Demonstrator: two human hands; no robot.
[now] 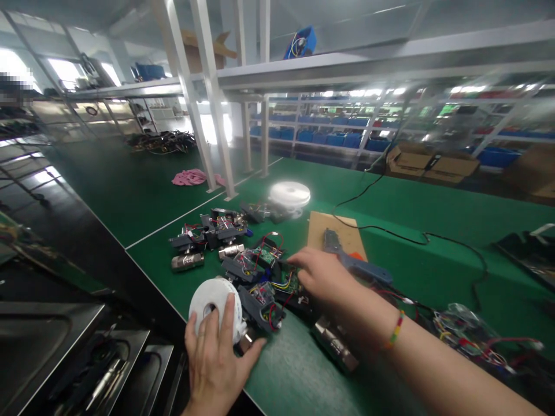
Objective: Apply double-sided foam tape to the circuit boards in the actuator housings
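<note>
**On a green workbench, a white tape roll is held down while small wired assemblies are reached for**

At the near edge of the green bench [373, 202], a white tape roll [207, 300] is seen standing slightly tilted, its round face and dark centre hole turned towards the camera. It is thick, matt white and ring-shaped. The left hand [214, 361] is laid against it from below, with the fingers spread over its front face and the thumb stretched out to the right; the roll is pressed and steadied rather than fully enclosed. Just to the right of the roll, touching or nearly touching it, a pile of dark assemblies [255, 277] is spread out, each fitted with small circuit boards and red, yellow and blue wires. Metal cylinders [187, 261] are seen at the left side of the pile.

The right hand [323, 276] is stretched over the pile with its back to the camera, fingers curled down onto the parts; whether anything is gripped cannot be told. A beaded bracelet [396, 328] is worn on that wrist. Beyond the hand, a blue-handled tool [355, 263] is laid on a brown card sheet [332, 228], with a black cable [433, 237] trailing away. A second white roll [289, 194] lies farther back, and a bag of wires [468, 332] is seen at the right
</note>
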